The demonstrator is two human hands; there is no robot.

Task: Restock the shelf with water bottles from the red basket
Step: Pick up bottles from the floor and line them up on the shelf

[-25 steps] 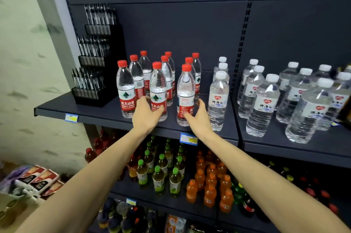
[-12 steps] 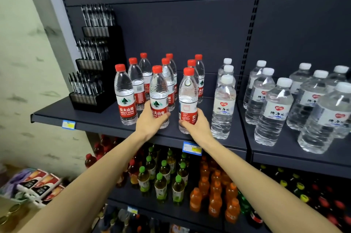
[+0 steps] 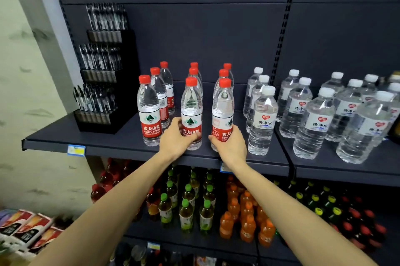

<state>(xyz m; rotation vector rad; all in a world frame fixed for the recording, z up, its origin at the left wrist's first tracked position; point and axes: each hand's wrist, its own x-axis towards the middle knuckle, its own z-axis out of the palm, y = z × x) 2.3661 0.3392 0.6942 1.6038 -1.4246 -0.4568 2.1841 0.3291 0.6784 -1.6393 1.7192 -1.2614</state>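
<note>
On dark shelf (image 3: 121,142), ribbed clear bottles (image 3: 191,114)

The dark shelf (image 3: 121,143) carries a black tiered pen rack (image 3: 101,83) at its left, three rows of red-capped water bottles (image 3: 149,112) mid-shelf, and white-capped water bottles (image 3: 263,118) to their right.

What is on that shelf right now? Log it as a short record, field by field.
shelf: dark shelf board, bottles standing upright
red-capped bottles: three columns of three, front to back
left hand: left hand wrapped around middle front bottle
right hand: right hand wrapped around right front bottle
untouched front bottle: left front bottle
to the right: white-capped bottles
to the left: black pen display
red basket: not in view
</note>
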